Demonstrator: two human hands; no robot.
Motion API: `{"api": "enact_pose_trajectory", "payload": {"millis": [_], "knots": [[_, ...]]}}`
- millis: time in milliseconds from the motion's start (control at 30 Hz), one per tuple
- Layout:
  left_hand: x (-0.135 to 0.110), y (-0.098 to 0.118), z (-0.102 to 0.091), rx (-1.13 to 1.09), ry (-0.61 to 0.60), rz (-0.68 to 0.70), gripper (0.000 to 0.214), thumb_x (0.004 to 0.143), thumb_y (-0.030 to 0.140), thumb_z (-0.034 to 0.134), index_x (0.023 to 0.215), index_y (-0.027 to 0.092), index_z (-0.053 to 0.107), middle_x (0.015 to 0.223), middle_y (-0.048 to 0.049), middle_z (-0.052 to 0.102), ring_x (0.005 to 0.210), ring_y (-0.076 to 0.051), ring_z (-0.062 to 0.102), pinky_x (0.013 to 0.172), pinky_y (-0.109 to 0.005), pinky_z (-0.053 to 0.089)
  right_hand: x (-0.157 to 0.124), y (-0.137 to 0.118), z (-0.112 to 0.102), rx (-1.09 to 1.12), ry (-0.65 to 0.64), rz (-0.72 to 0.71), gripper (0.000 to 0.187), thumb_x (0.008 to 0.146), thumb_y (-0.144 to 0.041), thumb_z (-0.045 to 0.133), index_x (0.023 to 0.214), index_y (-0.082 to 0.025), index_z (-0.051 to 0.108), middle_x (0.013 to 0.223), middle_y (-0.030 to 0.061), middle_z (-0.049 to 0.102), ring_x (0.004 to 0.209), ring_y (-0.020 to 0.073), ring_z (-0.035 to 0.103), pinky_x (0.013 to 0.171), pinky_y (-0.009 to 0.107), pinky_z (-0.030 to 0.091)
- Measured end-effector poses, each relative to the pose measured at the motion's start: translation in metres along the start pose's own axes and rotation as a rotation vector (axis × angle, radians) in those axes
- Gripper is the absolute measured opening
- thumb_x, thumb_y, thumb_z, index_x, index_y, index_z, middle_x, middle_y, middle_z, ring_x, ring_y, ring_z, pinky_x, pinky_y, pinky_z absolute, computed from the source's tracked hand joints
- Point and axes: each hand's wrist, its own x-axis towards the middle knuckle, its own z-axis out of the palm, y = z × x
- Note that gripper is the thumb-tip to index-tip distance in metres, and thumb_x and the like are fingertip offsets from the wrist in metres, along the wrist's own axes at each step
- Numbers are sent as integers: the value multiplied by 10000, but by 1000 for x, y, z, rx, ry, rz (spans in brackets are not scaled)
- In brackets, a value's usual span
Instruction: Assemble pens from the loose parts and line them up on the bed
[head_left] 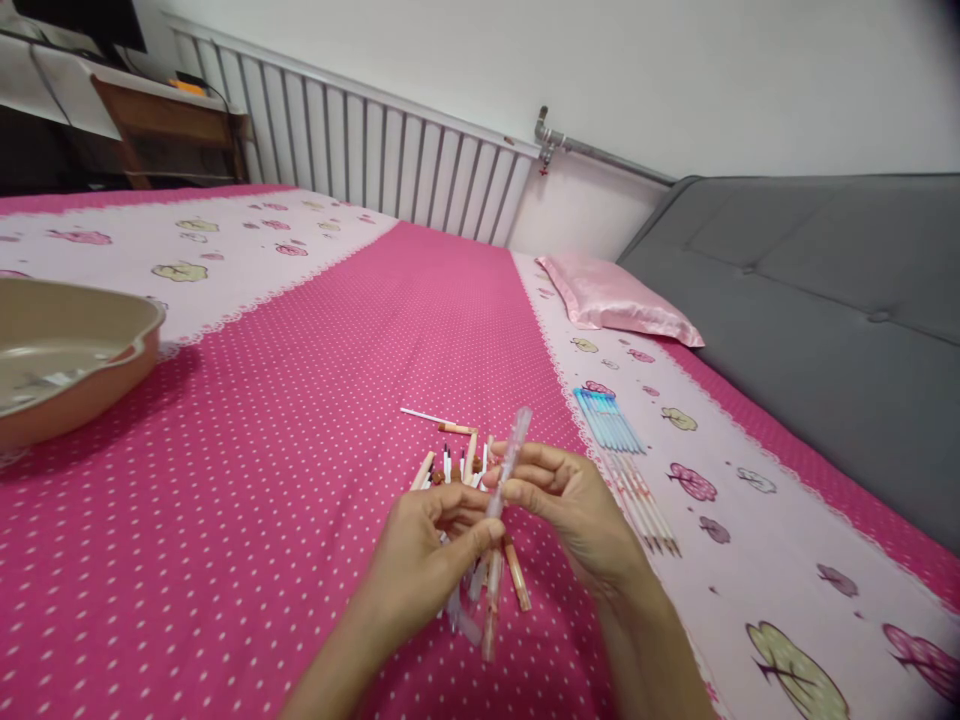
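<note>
Between my two hands is a translucent pinkish pen (493, 590), tilted with its clear upper end pointing away from me. My left hand (442, 550) pinches its middle between thumb and fingers. Just above, my right hand (559, 495) grips the upper part, thumb against fingers. Beneath and behind my hands lies a loose heap of pen parts (450, 465), with white refills, peach and brown pieces and clear tubes, partly hidden. A peach-coloured barrel (517, 575) lies beside the held pen.
Right of my hands, a row of blue pens (609, 420) and a row of pale pens with brown tips (645, 505) lie on the bedspread (300, 400). A peach basin (82, 400) stands at left. Farther back are a pink pillow (615, 300), grey headboard (810, 300) and radiator (360, 130).
</note>
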Motion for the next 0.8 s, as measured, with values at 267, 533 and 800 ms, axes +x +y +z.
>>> {"api": "enact_pose_trajectory", "payload": {"millis": [267,533,800], "knots": [[-1,2,3,67,69,7,151,737,252,637,836,168,714,725,-36,709,667,-156,653,624,-254,506,0,2,0,-4,33,2,321,638,-250,777,942,-188,694,820,56,727,723,184,679,706,317,535],[0,-4,3,103,125,47,184,773,256,599,917,188,692,837,-51,711,748,-172,662,670,-275,522,2,5,6,21,38,5,426,661,-247,760,1063,-195,629,886,62,715,783,190,670,732,335,533],[3,-1,-5,-362,282,-28,239,692,275,703,890,159,637,833,-36,690,710,-135,647,665,-229,515,4,7,7,-216,24,-15,382,669,-269,754,1016,-205,607,1037,61,651,963,190,611,857,355,481]]}}
